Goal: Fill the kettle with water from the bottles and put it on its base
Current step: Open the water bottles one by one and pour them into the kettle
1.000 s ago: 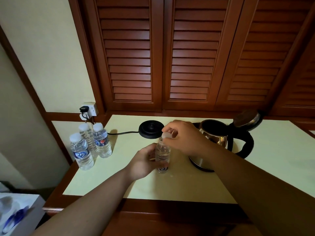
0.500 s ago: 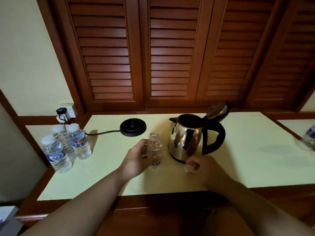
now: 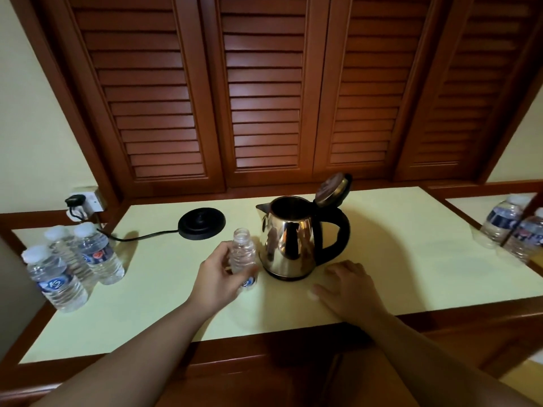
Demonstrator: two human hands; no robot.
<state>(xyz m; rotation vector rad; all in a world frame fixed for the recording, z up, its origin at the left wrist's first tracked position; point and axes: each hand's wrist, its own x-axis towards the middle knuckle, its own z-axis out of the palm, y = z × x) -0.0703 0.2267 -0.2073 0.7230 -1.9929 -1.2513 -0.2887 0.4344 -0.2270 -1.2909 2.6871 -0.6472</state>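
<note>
A steel kettle with a black handle stands on the pale table, its lid hinged up. Its black base sits apart to the left, farther back. An uncapped water bottle stands upright just left of the kettle, and my left hand grips it around the lower body. My right hand lies flat on the table in front of the kettle. A small white cap shows at its fingertips.
Three capped water bottles stand at the table's left end. Two more bottles stand at the far right edge. The base's cord runs to a wall socket. Wooden louvred doors rise behind the table.
My right hand took the cap off the bottle, carried it down to the table in front of the kettle and flattened there. My left hand kept hold of the bottle.
</note>
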